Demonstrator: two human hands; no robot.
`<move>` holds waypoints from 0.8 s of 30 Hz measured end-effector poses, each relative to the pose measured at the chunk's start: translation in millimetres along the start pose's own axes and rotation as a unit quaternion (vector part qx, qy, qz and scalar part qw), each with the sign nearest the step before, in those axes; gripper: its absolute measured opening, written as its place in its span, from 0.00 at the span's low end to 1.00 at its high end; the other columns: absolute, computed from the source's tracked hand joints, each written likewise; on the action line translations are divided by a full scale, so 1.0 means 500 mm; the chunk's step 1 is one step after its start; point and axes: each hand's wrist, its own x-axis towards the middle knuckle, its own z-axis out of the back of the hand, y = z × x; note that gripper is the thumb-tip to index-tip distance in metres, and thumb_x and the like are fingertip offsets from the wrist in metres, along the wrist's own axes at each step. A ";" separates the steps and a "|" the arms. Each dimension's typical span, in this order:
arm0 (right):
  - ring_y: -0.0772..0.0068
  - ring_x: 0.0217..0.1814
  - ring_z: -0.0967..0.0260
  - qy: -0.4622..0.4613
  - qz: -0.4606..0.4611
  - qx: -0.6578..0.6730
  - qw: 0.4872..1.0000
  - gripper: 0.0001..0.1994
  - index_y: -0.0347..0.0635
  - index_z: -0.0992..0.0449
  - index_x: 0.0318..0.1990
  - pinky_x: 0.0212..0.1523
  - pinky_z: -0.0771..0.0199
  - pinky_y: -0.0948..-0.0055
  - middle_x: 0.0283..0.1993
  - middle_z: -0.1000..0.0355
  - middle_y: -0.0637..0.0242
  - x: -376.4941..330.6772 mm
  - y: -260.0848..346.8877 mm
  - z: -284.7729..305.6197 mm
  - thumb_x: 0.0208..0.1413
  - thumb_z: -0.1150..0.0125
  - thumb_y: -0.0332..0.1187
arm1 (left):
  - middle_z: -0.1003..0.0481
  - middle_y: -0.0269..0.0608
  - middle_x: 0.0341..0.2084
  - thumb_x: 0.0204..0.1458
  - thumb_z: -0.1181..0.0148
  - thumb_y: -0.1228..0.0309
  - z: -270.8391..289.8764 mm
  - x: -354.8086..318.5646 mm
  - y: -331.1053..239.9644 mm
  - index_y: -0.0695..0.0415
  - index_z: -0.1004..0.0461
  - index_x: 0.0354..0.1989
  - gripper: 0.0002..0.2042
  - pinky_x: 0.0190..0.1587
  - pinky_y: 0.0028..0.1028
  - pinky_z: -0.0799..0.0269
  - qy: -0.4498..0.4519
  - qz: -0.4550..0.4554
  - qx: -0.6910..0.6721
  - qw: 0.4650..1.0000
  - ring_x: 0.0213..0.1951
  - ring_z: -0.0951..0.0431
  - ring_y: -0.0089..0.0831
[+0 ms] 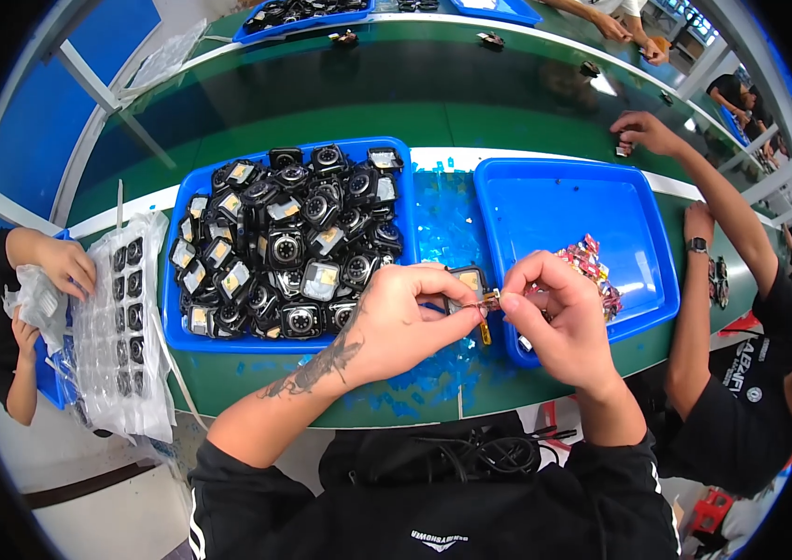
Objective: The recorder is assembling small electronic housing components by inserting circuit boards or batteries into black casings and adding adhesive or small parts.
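Note:
My left hand (pixel 410 313) and my right hand (pixel 559 317) meet between two blue trays, both with fingertips pinched. Between them they hold a small flex cable (pixel 485 332), with a gold strip hanging down and a reddish part near the fingertips. Behind my fingers a dark square watch case (pixel 469 277) partly shows; I cannot tell whether a hand touches it. To the left, the blue tray (pixel 170 299) is heaped with black watch cases (pixel 286 247). In the right-hand blue tray (pixel 571 168) lies a pile of small red and gold flex parts (pixel 587 266), partly hidden by my right hand.
Blue film scraps (pixel 442 210) litter the green bench between the trays. A dark conveyor belt (pixel 396 103) carrying several small parts runs beyond. At left, a person handles plastic wrap beside a clear blister tray (pixel 116 322). A co-worker's hand (pixel 648 131) reaches over the belt at right.

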 end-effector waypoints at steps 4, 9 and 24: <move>0.84 0.36 0.31 -0.021 0.030 -0.072 0.997 0.07 0.34 0.29 0.37 0.34 0.26 0.84 0.35 0.30 0.68 -0.002 0.003 -0.018 0.52 0.37 0.20 | 0.26 0.39 0.36 0.50 0.37 0.81 0.006 0.002 -0.001 0.71 0.23 0.36 0.07 0.40 0.19 0.22 0.021 0.054 -0.047 0.997 0.38 0.22 0.23; 0.83 0.36 0.30 -0.102 0.048 -0.020 0.993 0.12 0.35 0.32 0.40 0.34 0.27 0.84 0.36 0.30 0.66 -0.002 -0.019 -0.031 0.51 0.36 0.18 | 0.27 0.47 0.47 0.52 0.40 0.80 -0.019 -0.005 0.018 0.67 0.23 0.46 0.12 0.46 0.22 0.23 -0.046 -0.066 -0.081 0.993 0.43 0.21 0.29; 0.86 0.29 0.38 -0.155 0.090 -0.079 0.981 0.15 0.39 0.35 0.36 0.28 0.38 0.85 0.33 0.29 0.67 -0.001 -0.039 -0.035 0.48 0.33 0.19 | 0.25 0.45 0.46 0.55 0.46 0.85 -0.032 -0.002 0.017 0.65 0.29 0.55 0.18 0.50 0.23 0.26 -0.035 -0.067 -0.173 0.982 0.48 0.24 0.27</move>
